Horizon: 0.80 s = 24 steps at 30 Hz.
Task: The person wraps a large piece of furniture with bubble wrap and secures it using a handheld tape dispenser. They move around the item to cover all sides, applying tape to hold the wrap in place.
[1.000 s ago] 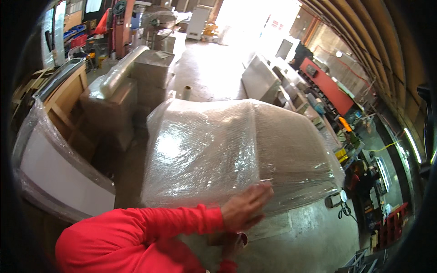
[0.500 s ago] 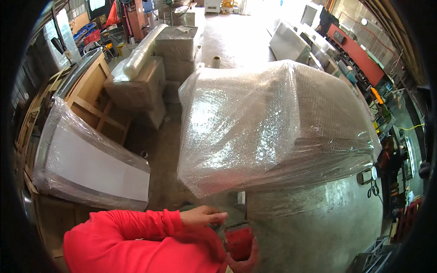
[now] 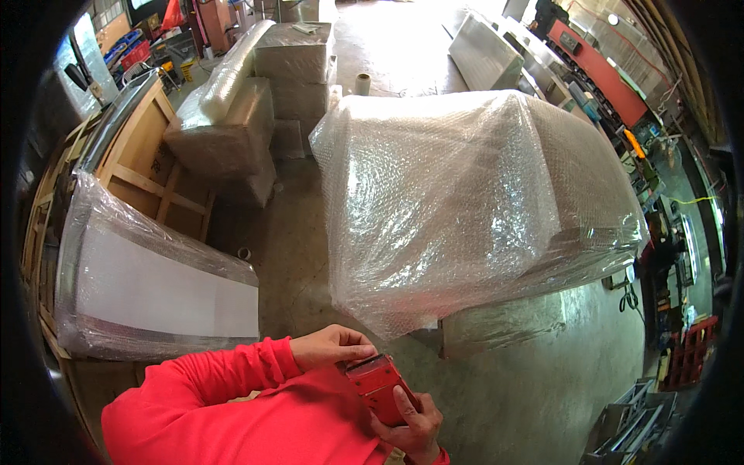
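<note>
In my right hand (image 3: 416, 428) is a red, boxy tape dispenser (image 3: 381, 395) with small screws on its face and a dark front edge. My thumb lies over its face, and the fingers wrap its lower side. At the dark edge, the fingertips of my left hand (image 3: 335, 346) are pinched together; whatever they grip there is too small to make out. Just beyond both hands stands a bulky object draped in bubble wrap (image 3: 434, 209). The wrap's lower corner hangs loose close to my hands.
On the left leans a wrapped flat panel (image 3: 167, 271) beside a wooden crate (image 3: 143, 155). Wrapped boxes (image 3: 291, 70) are stacked behind it, a bubble wrap roll (image 3: 236, 70) on top. Scissors (image 3: 629, 297) hang at the right, above a red crate (image 3: 690, 353) and metal parts (image 3: 632, 422).
My right hand has raised the tape dispenser and turned its face into view. The left hand has shifted slightly left and up, its fingers now bent in at the dispenser's edge. The view has tilted a little.
</note>
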### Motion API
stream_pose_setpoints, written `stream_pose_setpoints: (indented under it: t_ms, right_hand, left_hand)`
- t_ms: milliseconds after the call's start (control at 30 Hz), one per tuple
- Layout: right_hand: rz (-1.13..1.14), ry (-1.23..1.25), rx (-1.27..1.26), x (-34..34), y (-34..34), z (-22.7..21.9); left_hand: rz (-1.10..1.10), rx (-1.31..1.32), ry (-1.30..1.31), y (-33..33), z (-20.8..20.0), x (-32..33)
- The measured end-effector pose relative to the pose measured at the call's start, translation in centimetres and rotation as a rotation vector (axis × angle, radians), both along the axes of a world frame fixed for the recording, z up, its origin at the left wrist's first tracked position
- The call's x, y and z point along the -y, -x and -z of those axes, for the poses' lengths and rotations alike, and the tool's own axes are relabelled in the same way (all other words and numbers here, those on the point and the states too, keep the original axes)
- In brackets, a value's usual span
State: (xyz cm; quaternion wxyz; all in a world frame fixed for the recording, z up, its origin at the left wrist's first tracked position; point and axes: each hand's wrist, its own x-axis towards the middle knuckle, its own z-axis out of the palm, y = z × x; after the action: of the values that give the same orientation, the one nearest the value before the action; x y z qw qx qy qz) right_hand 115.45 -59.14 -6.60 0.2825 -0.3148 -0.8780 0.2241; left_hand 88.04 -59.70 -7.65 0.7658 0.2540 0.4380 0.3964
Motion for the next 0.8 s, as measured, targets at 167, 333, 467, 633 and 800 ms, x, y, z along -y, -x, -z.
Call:
stream_pose_setpoints:
  t_ms: [167,333,467,633,800]
  right_hand:
    - [0.052,-0.047,-0.013,0.9,1.7,-1.0]
    - [0.137,-0.104,0.006,0.8,3.3,-2.0]
    - [0.231,-0.075,0.166,0.2,3.7,-4.6]
    - [0.303,-0.004,0.377,-1.2,2.4,-1.1]
    - [0.304,-0.049,0.348,-1.9,-0.4,7.2]
  left_hand:
    - [0.113,0.053,-0.071,2.0,3.0,-0.3]
    - [-0.054,-0.254,-0.417,2.0,0.0,-1.8]
    - [-0.330,-0.554,-0.657,7.0,-1.6,-8.6]
    - [-0.145,-1.401,-0.952,7.0,3.2,-11.7]
    - [-0.401,-1.300,-0.964,6.1,4.7,-12.0]
